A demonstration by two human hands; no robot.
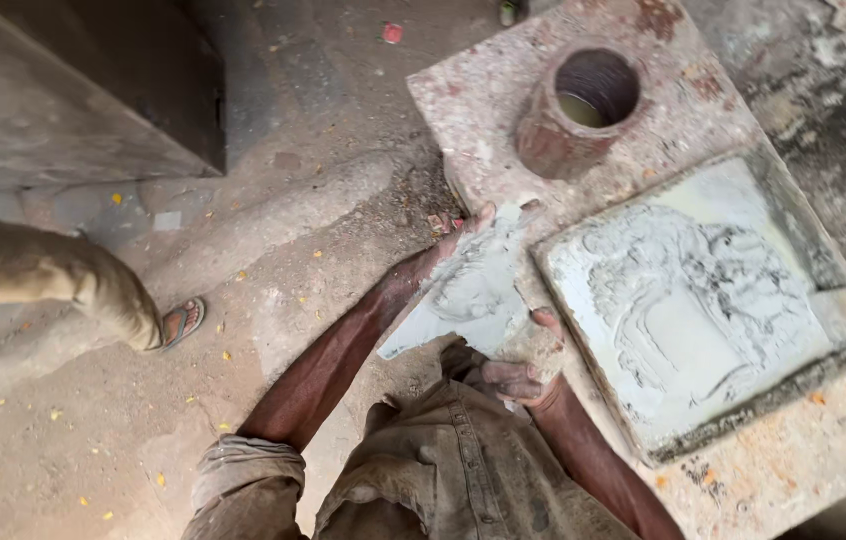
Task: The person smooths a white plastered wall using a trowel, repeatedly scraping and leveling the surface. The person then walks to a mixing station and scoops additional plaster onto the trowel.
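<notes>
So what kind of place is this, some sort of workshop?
Probably an open-air casting or plaster workshop. A square relief mould coated in grey slurry lies on a worn stone slab, both hands hold a slab of wet grey paste, and the floor is bare dirt.

I see a dusty dirt floor (273, 240) spreading out well beyond the fingers, scattered with small yellow flecks and a red scrap (392, 33) at the far top. A dark grey wall (83, 80) rises at the far left. Another person's trouser leg (33, 275) and sandalled foot (181, 322) stand well apart from the fingers, on the left. A cracked, stained concrete patch (833, 90) lies far to the right. Daylight is soft and even.
</notes>
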